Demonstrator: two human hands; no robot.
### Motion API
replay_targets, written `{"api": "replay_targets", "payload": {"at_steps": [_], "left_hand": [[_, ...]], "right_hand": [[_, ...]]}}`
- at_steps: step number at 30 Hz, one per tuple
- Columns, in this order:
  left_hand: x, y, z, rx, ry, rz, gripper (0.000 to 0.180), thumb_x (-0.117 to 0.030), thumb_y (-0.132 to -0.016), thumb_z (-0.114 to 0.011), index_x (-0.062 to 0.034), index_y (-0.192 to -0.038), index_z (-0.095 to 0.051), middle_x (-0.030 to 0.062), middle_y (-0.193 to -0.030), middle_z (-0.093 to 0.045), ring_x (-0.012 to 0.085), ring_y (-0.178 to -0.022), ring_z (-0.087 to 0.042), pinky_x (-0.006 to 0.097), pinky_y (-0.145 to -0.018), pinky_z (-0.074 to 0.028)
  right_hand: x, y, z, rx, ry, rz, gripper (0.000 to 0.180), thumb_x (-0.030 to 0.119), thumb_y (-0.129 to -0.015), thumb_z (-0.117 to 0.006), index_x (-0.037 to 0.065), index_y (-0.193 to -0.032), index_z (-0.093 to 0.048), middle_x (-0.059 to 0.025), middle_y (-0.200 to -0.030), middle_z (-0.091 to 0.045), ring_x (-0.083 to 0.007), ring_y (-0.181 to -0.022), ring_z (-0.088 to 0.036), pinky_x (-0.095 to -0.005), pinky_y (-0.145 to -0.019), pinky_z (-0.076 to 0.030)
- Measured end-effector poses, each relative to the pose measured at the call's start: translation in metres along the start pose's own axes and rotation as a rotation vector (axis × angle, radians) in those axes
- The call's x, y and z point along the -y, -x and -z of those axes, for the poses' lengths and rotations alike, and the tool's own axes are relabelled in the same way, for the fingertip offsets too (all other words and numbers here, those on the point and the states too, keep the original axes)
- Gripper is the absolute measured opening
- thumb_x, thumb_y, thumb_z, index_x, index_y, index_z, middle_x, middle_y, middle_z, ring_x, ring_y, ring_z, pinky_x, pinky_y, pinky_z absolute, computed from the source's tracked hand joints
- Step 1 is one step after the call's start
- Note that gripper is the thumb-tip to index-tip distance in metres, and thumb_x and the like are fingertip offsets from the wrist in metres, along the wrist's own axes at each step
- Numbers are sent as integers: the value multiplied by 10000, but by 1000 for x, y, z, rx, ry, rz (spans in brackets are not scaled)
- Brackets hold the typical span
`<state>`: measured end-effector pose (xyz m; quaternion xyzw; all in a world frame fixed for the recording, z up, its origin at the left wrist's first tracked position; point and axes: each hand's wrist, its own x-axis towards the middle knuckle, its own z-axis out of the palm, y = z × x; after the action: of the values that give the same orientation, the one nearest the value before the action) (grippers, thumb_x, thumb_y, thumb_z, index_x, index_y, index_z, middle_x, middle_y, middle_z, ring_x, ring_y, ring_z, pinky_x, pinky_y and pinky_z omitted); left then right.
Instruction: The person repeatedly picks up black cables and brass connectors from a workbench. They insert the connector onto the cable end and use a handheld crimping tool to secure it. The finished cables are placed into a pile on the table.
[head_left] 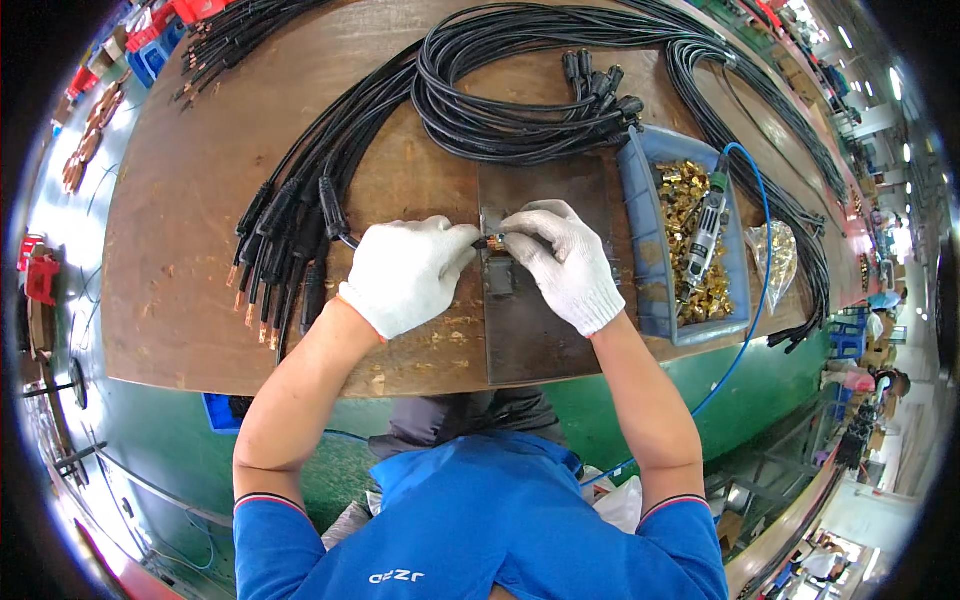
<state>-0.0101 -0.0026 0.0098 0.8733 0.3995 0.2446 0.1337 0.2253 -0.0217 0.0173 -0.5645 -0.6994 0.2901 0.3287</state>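
Observation:
My left hand [405, 278], in a white glove, pinches the end of a black cable [480, 244] over the middle of the table. Opposite it, my gloved right hand [565, 262] has its thumb and fingers closed on a small brass fitting [496, 243] at that cable's end. Fingers partly cover both the fitting and the joint, so how far the cable sits inside cannot be made out. Beneath the hands lies a dark metal plate [540, 345]. Left of my left hand, a bundle of black cables with molded connectors [275, 220] shows bare copper ends.
Right of the plate stands a blue bin [655, 310] of brass fittings [682, 180], with an air screwdriver [707, 235] lying on them. Its blue hose [768, 230] runs over the table's edge. A clear plastic bag [778, 262] lies beyond. Coiled black cables [450, 120] fill the far side.

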Motion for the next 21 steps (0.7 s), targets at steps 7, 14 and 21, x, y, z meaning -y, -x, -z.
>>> {"api": "replay_targets", "payload": {"at_steps": [7, 14, 21], "left_hand": [[5, 1, -7, 61, -44, 10, 153, -201, -966, -698, -108, -1077, -751, 149, -859, -711, 373, -792, -719, 488, -708, -579], [9, 3, -14, 32, 8, 7, 145, -193, -957, -708, -126, -1077, -754, 134, -860, -708, 368, -800, -722, 482, -710, -581], [13, 5, -18, -16, 81, 27, 136, -166, -931, -728, -131, -1059, -757, 129, -865, -711, 364, -805, -721, 480, -712, -577]], "right_hand": [[0, -4, 3, 104, 54, -23, 165, 141, -903, -802, 96, -1061, -820, -145, -1130, -742, -337, -1054, -738, -410, -934, -586], [6, -7, 3, 118, 35, -68, 184, 94, -904, -795, 62, -1085, -780, -123, -1068, -755, -284, -998, -758, -384, -914, -588], [2, -8, 2, 118, 42, -42, 177, 86, -905, -790, 60, -1079, -771, -117, -1049, -760, -277, -989, -761, -379, -899, -590]]}}
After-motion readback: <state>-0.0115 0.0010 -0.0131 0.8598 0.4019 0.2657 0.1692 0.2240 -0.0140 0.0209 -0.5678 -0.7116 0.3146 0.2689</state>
